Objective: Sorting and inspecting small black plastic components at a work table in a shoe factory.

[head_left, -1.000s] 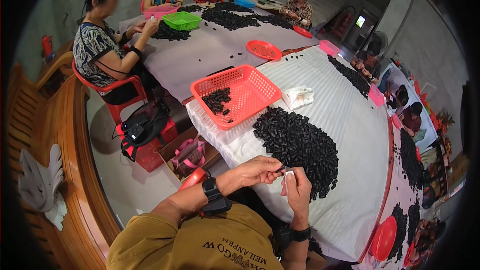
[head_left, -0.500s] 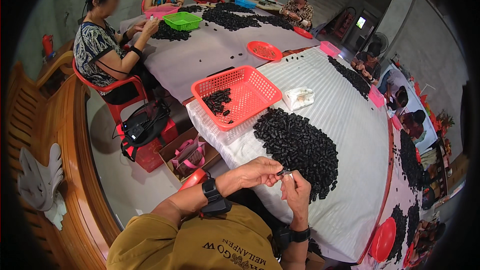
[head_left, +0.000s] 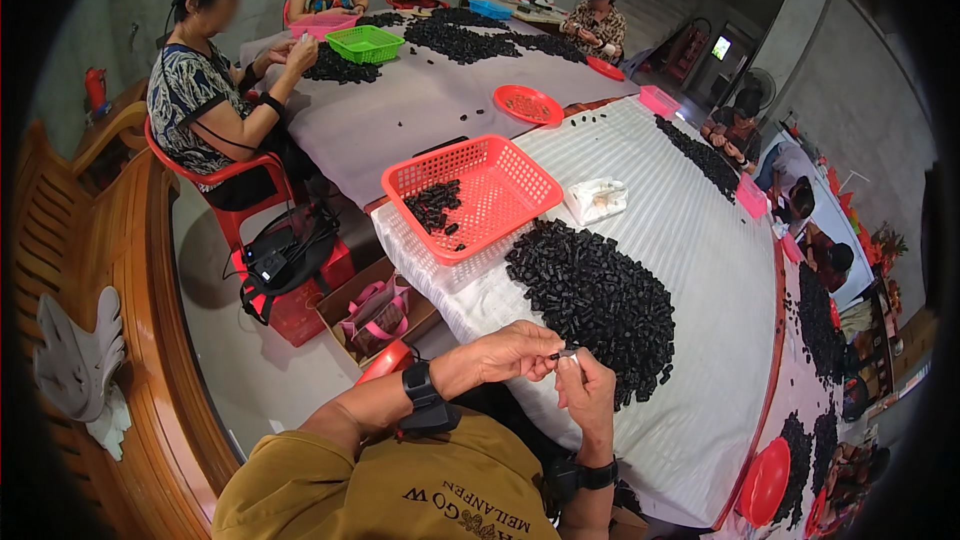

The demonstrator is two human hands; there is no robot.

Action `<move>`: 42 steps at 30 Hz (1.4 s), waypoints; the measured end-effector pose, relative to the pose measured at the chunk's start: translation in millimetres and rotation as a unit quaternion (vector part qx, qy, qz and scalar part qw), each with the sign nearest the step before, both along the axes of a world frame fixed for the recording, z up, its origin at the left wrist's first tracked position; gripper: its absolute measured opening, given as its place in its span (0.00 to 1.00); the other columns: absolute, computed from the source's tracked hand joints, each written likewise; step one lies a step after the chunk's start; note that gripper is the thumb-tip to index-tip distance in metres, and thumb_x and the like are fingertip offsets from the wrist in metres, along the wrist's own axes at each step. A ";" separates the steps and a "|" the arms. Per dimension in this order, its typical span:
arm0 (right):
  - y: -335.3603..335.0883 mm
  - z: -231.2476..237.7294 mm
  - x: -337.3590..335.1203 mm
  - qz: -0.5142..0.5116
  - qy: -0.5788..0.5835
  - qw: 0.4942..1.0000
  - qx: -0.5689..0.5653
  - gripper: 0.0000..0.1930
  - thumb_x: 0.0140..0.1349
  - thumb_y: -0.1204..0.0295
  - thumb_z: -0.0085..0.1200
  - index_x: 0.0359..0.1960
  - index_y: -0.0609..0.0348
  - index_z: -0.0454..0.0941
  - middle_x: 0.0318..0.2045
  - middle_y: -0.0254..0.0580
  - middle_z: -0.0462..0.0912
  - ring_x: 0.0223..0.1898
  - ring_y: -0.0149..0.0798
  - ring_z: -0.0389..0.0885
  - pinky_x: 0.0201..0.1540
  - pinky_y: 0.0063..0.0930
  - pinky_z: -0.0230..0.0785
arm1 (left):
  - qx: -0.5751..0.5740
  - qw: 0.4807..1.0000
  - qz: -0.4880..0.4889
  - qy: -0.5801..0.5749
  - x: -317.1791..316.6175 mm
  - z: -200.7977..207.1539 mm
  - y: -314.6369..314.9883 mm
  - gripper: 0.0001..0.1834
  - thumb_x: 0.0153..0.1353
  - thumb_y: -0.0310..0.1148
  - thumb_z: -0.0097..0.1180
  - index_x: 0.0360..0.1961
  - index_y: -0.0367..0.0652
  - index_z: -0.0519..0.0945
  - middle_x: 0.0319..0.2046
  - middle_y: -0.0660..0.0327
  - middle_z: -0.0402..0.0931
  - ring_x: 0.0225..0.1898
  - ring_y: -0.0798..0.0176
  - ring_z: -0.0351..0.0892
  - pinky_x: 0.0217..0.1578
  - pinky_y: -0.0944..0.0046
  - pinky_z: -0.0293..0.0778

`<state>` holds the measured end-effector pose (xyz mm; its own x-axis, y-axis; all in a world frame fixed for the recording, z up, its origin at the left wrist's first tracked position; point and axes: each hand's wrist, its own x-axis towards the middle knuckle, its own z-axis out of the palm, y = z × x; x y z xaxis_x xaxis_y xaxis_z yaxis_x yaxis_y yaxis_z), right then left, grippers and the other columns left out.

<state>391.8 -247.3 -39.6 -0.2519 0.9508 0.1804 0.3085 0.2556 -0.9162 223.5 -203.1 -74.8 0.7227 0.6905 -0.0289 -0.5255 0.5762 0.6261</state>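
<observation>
In front of my body both hands are raised close together over the near table edge. My left hand [head_left: 508,350] is closed in a pinch on a small black piece [head_left: 556,355]. Facing it, my right hand [head_left: 588,390] is closed, its thumb and fingertip around something small and pale against the black piece; its kind is too small to make out. Just beyond the hands lies a large heap of small black pieces [head_left: 600,305] on the white striped cloth [head_left: 690,270]. Farther left a red plastic basket [head_left: 510,195] holds a small group of similar black pieces.
A crumpled white tissue pack [head_left: 597,200] lies beside the basket. Farther off is a red round tray [head_left: 528,105] and a green basket [head_left: 365,43]. Several people sit around the tables with more black heaps. A wooden bench [head_left: 130,340] stands at left; an open carton [head_left: 375,310] is below the table.
Both hands have shifted very slightly, and the right fingers have turned a little around the small piece. The basket and heap stay where they were.
</observation>
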 end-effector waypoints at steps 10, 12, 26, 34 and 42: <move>-1.5 2.1 -7.1 -0.038 0.073 0.996 0.033 0.11 0.63 0.72 0.47 0.23 0.63 0.69 0.14 0.33 0.71 0.12 0.21 0.66 0.13 0.16 0.57 | -0.003 0.998 0.004 -0.064 3.0 2.3 -1.9 0.10 0.62 0.36 0.53 0.33 0.39 0.75 0.24 0.64 0.72 0.22 0.74 0.68 0.22 0.76 0.62; -2.0 1.9 -6.5 -0.039 0.073 0.996 0.032 0.11 0.63 0.72 0.47 0.23 0.63 0.69 0.14 0.34 0.72 0.12 0.21 0.66 0.13 0.16 0.57 | -0.003 0.998 0.003 -0.064 3.3 1.2 -1.6 0.10 0.62 0.36 0.53 0.33 0.40 0.75 0.24 0.64 0.73 0.23 0.74 0.68 0.22 0.75 0.62; -0.4 0.9 -4.3 -0.022 0.047 0.999 0.006 0.11 0.64 0.73 0.44 0.23 0.63 0.69 0.15 0.33 0.71 0.11 0.21 0.66 0.13 0.15 0.56 | -0.026 0.998 0.003 -0.051 4.0 -2.5 0.1 0.10 0.60 0.36 0.55 0.29 0.39 0.75 0.24 0.62 0.73 0.21 0.71 0.67 0.21 0.72 0.60; 0.3 1.2 -4.8 -0.014 0.053 0.998 -0.006 0.13 0.63 0.72 0.47 0.20 0.62 0.67 0.14 0.33 0.71 0.12 0.21 0.66 0.13 0.16 0.56 | -0.013 1.000 0.004 -0.027 3.3 -0.6 -2.5 0.11 0.61 0.37 0.54 0.29 0.39 0.74 0.22 0.65 0.71 0.21 0.73 0.66 0.20 0.74 0.59; 0.4 -1.4 -5.7 -0.024 0.088 0.996 0.012 0.13 0.65 0.71 0.45 0.21 0.61 0.67 0.14 0.33 0.71 0.11 0.21 0.65 0.13 0.15 0.56 | -0.003 0.999 0.016 -0.050 5.0 2.8 -2.1 0.12 0.61 0.38 0.55 0.28 0.39 0.74 0.23 0.63 0.71 0.20 0.72 0.65 0.20 0.73 0.59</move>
